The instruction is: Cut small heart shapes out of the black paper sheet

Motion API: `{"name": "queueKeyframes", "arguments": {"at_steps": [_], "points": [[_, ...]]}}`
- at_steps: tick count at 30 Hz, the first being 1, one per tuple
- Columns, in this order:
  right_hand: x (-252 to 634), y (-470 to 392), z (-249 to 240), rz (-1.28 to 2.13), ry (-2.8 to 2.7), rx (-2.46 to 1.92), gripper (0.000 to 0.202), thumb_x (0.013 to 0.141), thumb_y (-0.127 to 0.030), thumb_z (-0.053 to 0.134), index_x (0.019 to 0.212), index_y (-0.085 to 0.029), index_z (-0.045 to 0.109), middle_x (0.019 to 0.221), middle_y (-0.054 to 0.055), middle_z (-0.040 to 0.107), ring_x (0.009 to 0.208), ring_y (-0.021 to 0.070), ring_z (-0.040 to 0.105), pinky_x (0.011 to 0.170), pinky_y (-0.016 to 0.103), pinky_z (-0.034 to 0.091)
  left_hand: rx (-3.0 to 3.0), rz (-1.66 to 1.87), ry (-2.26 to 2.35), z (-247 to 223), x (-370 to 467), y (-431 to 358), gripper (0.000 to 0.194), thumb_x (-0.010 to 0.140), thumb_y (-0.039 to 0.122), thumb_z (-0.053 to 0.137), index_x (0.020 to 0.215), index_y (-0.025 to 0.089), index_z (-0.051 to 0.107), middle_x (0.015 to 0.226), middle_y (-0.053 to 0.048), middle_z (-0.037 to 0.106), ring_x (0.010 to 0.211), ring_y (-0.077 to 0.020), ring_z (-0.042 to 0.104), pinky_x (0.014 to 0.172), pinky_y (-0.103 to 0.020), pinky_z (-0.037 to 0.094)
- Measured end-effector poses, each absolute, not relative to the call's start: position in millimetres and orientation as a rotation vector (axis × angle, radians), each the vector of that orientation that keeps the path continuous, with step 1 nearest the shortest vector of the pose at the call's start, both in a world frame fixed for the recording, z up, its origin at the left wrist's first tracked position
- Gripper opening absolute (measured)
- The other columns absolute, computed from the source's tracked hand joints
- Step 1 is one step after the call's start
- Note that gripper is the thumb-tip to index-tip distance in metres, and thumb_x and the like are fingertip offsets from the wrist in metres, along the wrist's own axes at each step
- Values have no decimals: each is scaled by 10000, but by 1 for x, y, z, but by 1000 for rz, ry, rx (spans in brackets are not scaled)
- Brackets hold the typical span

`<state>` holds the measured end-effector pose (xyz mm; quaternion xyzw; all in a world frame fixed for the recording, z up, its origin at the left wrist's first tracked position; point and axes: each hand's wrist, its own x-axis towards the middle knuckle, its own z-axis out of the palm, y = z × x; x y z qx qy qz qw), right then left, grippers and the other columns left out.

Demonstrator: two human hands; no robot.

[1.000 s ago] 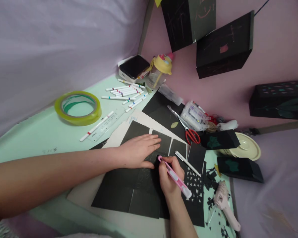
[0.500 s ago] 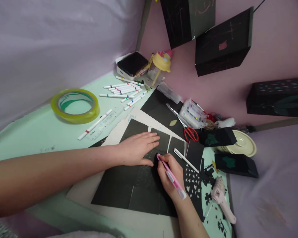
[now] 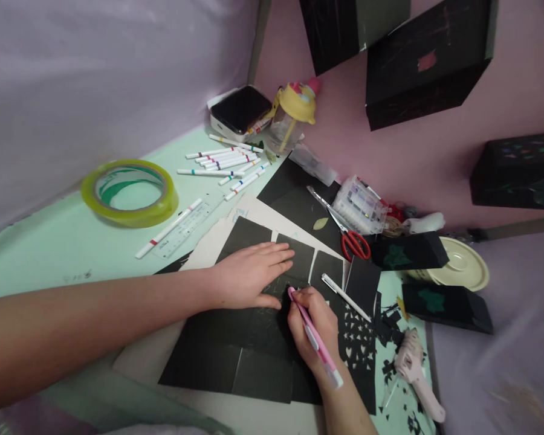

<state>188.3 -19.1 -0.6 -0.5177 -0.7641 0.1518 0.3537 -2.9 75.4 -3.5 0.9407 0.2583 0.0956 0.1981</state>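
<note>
My left hand [image 3: 258, 273] lies flat on a black card sheet [image 3: 199, 350], its fingers stretched out and slightly apart. Just to its right, my right hand [image 3: 312, 323] is closed round a slim pink craft knife [image 3: 315, 338], held like a pen. The knife's tip points down at the card near my left thumb; the blade itself is too small to make out. Faint lines mark the card under my hands. A white pen [image 3: 347, 297] lies right of my right hand, beside a black piece with star and heart cut-outs [image 3: 358, 338].
Red-handled scissors [image 3: 354, 244] and a clear plastic box [image 3: 360, 205] lie behind. A tape roll [image 3: 129, 193], a ruler [image 3: 184, 228] and several white markers [image 3: 226, 160] are at left. A pink glue gun [image 3: 417, 374] lies right among black scraps. Black boxes [image 3: 426, 66] hang above.
The view has shifted slightly, so things at the right sit farther right. Both hands keep their places on the card, the right still gripping the knife.
</note>
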Motion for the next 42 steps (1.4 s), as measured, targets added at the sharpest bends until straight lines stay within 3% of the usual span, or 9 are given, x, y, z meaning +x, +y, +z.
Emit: {"name": "queueKeyframes", "arguments": {"at_steps": [7, 27, 42], "points": [[191, -15, -1, 245, -2166, -1207, 209, 843, 11, 535, 942, -171, 565, 758, 54, 579, 678, 168, 552, 609, 282, 473, 2619, 258, 718, -4, -3, 77, 743, 865, 612, 552, 1417, 131, 422, 1548, -109, 295, 1458, -251, 198, 1184, -376, 153], [205, -12, 7, 341, -2326, -1148, 226, 867, -18, 501, 1005, -183, 572, 789, 54, 563, 708, 178, 511, 608, 296, 467, 2608, 213, 727, 1, -3, 78, 753, 853, 602, 582, 1408, 116, 433, 1541, -121, 305, 1453, -255, 215, 1188, -392, 172], [211, -11, 5, 365, -2392, -1130, 159, 884, -41, 500, 918, -183, 563, 763, 35, 520, 689, 163, 447, 581, 282, 414, 2608, 248, 716, -1, -4, 77, 748, 853, 591, 590, 1405, 110, 434, 1534, -130, 319, 1449, -264, 225, 1185, -393, 172]]}}
